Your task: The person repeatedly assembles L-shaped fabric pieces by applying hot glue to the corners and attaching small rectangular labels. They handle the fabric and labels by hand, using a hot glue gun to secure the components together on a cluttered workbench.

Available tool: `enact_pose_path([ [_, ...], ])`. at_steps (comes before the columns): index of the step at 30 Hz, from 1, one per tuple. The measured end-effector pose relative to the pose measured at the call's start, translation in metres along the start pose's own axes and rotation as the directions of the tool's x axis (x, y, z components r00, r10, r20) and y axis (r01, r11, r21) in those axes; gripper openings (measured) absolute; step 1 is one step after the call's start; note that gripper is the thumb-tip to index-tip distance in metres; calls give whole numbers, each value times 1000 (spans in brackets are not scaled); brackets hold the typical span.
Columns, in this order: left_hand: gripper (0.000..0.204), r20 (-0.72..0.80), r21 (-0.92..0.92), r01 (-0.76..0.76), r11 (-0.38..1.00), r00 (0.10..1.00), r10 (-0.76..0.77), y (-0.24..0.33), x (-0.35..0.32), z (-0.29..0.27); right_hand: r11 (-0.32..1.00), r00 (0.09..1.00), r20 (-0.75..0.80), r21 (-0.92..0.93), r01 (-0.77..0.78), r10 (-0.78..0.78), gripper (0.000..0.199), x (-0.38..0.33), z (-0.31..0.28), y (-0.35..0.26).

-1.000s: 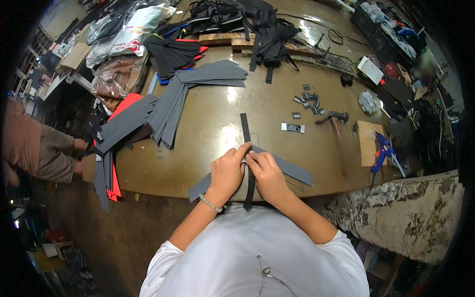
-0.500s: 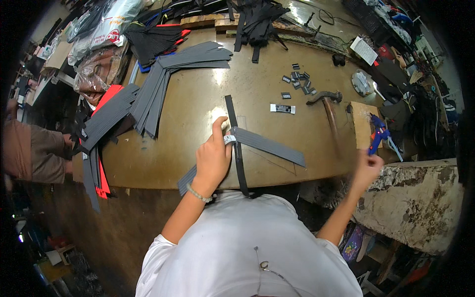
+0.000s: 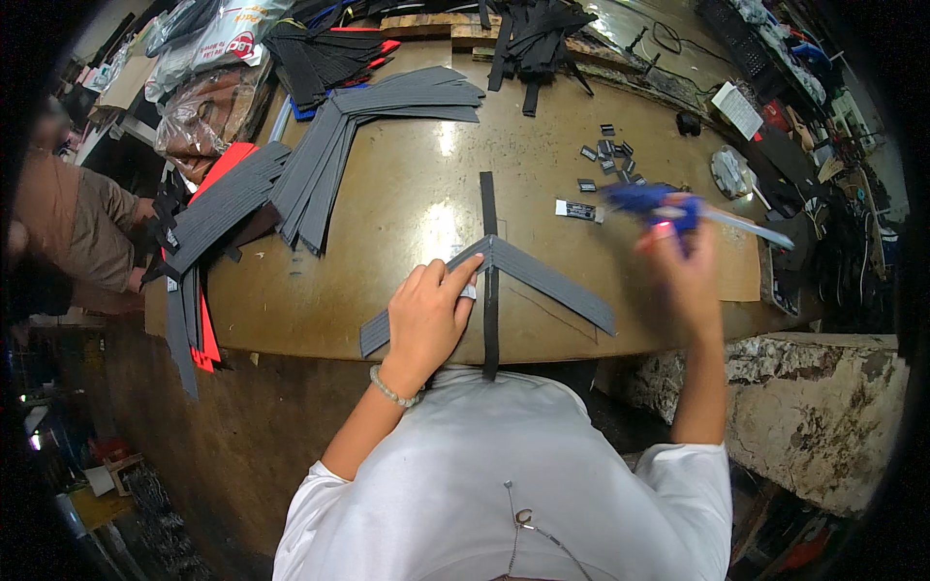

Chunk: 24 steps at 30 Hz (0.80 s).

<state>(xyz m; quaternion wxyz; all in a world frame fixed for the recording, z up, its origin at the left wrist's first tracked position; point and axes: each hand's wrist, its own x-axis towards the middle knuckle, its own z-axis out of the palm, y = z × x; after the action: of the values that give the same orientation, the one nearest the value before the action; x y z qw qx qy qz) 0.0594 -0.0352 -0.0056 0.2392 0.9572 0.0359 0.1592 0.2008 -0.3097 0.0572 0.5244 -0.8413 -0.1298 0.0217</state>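
My left hand [image 3: 426,315] holds a grey ribbed V-shaped strip [image 3: 552,286] down on the table, its index fingertip near the bend. A small white label [image 3: 469,290] shows beside that finger. Crossing at the bend is a narrow black strip [image 3: 490,334], which runs toward my shirt. Off to the right, my right hand [image 3: 690,276] grips a blue glue gun [image 3: 651,199], blurred by motion, with a pale glue stick [image 3: 751,227] jutting from its back. A small red glow shows on the gun near my fingers.
Small dark labels [image 3: 607,150] and a black-and-white packet [image 3: 579,211] lie beyond the gun. Grey strips [image 3: 315,179] are piled at the left, black strips [image 3: 533,44] at the back. Cardboard [image 3: 740,266] lies at the right. Another person [image 3: 87,218] is at far left.
My right hand has picked up the glue gun from the cardboard and brought it leftward over the table, in front of the hammer. My left index finger has lowered onto the grey strip.
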Motion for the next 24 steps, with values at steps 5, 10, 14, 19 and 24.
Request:
enact_pose_path([
  [5, 43, -10, -1, -32, 999, 999, 32, -5, 4, 2, 983, 906, 412, -103, 153, -98, 39, 10, 65, -30],
  [10, 40, -34, -28, -36, 999, 999, 35, -6, 3, 3, 985, 888, 458, -128, 119, -48, 39, 21, 69, -33],
  [14, 40, -35, -32, -30, 999, 999, 29, -6, 4, 5, 966, 876, 455, -108, 234, -161, 41, 16, 69, -27],
  [19, 34, -64, -70, -29, 997, 998, 25, -5, 4, 5, 973, 840, 536, -135, 187, -87, 44, 0, 61, -22],
  [24, 34, -51, -60, -22, 998, 999, 19, -5, 4, 6, 977, 779, 623, -108, 183, -77, 44, -22, 58, -31],
])
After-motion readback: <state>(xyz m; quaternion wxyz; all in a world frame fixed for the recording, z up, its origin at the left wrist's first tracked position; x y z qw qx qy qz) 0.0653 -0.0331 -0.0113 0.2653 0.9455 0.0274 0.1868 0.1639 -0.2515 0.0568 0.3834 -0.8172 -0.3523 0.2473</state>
